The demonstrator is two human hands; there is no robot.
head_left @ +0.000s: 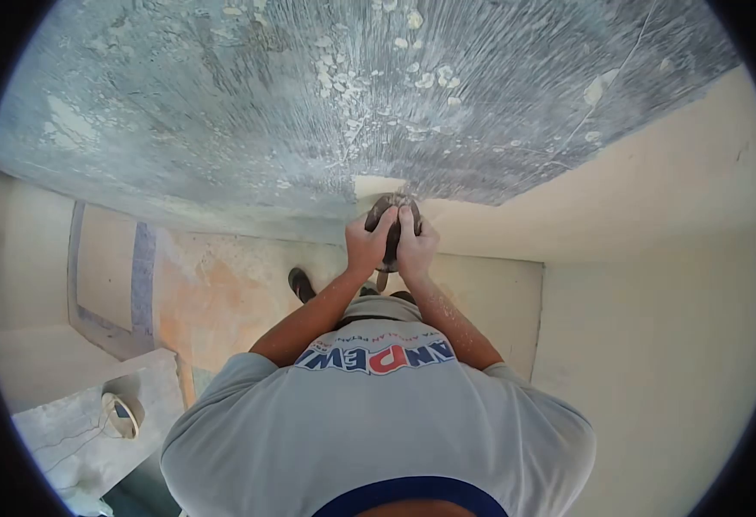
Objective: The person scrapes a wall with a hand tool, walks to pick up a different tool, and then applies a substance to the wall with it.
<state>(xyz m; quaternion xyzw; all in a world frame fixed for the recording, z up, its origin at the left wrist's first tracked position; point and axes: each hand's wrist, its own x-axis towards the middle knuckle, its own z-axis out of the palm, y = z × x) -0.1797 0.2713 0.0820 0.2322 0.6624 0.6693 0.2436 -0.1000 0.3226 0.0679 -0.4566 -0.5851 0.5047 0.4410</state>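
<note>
My left hand (367, 246) and my right hand (416, 248) are closed around a dark, rounded tool (392, 243), one on each side, with the thumbs up near its top. A short brownish end (382, 281) sticks out below it. Its exact kind I cannot make out. The tool's top is at or close to the lower edge of the grey, streaked coating on the wall (248, 112). Just above the hands, a small pale patch (376, 184) shows. White powder dusts my right forearm.
Pale chipped spots (425, 79) dot the grey coating, and bare cream wall (653, 164) lies to the right. At lower left stands a whitish, dusty surface (158, 379) with a round, pale-rimmed object (120, 416) on it. A dark shoe (301, 283) shows on the stained floor (214, 289).
</note>
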